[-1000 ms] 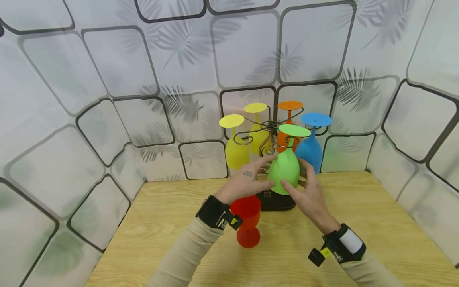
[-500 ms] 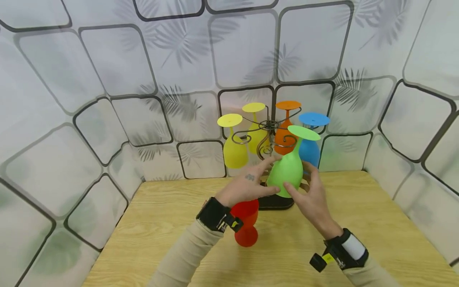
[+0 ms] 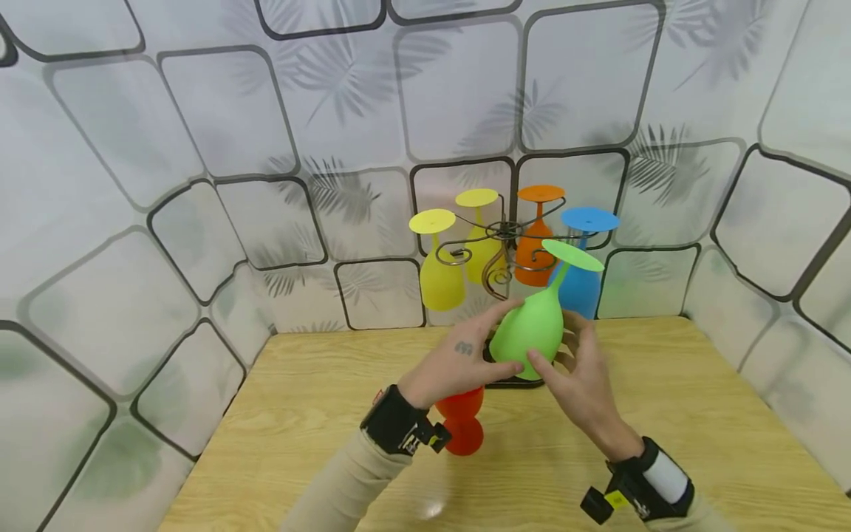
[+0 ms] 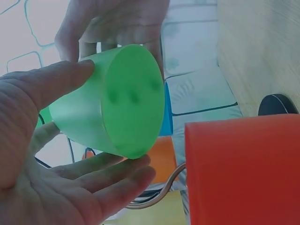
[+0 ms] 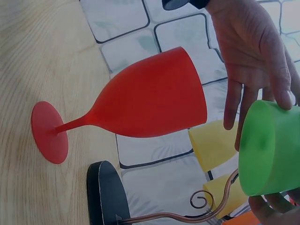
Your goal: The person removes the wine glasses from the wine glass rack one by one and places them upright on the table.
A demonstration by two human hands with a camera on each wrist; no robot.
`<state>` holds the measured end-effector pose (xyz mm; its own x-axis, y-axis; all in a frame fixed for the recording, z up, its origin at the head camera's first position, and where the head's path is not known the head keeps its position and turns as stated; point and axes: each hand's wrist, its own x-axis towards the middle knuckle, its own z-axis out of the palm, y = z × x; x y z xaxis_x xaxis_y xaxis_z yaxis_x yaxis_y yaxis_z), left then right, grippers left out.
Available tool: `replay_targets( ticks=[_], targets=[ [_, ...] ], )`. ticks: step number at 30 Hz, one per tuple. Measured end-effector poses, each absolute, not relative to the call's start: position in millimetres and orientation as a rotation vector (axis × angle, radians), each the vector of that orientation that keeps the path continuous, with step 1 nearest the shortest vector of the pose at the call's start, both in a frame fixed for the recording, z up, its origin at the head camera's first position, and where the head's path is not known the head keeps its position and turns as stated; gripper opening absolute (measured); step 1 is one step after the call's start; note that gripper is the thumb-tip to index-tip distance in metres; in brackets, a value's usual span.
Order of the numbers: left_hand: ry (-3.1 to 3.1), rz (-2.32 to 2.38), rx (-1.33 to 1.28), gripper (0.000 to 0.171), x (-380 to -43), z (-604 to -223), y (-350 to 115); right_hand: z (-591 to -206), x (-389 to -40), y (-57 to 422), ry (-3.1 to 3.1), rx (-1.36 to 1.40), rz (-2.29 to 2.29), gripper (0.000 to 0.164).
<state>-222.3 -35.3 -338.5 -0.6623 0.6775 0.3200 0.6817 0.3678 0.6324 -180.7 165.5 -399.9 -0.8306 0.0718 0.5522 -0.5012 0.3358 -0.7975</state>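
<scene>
A green wine glass (image 3: 532, 329), upside down and tilted with its foot up to the right, is held between both hands in front of the rack. My left hand (image 3: 459, 358) grips the left side of its bowl, thumb at the front. My right hand (image 3: 585, 377) grips the right side, fingers behind the bowl. The left wrist view looks into the bowl of the green glass (image 4: 133, 101). A red wine glass (image 5: 150, 96) stands upright on the table, partly behind my left wrist in the head view. The metal rack (image 3: 505, 230) has a curled holder near the green foot.
Hanging upside down on the rack are two yellow glasses (image 3: 442, 281), an orange glass (image 3: 534, 255) and a blue glass (image 3: 581, 288). The rack's dark base (image 5: 108, 194) stands on the wooden table (image 3: 319, 399). Patterned curtain panels (image 3: 352, 214) enclose the back and sides.
The green glass has come off the rack's holder toward me and tilted, its foot swinging right and its bowl moving lower. Both hands moved with it. The other glasses stayed put.
</scene>
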Motion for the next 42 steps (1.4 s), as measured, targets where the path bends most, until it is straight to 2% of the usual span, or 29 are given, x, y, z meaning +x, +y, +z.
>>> replay_targets(
  ticks=[11,18,33,42],
  targets=[
    [-2.489,-1.262,-1.289,0.082,-213.7,-337.5,-45.4,-400.8,-174.4,162.6,-2.077,0.549,1.312,0.073],
    [-2.427,-1.367,-1.347,0.083,-213.5,-336.6,-50.1,-398.6,-183.8,177.3,-1.876,0.794,0.819,0.056],
    [-2.39,-1.319,-1.46,0.079,-208.3,-337.8,-56.6,-381.2,-185.2,188.4,-1.616,0.943,0.26,0.039],
    [-2.427,-1.243,-1.495,0.077,-201.6,-342.3,-60.1,-382.0,-183.9,196.4,-1.724,1.1,0.137,0.044]
  ],
)
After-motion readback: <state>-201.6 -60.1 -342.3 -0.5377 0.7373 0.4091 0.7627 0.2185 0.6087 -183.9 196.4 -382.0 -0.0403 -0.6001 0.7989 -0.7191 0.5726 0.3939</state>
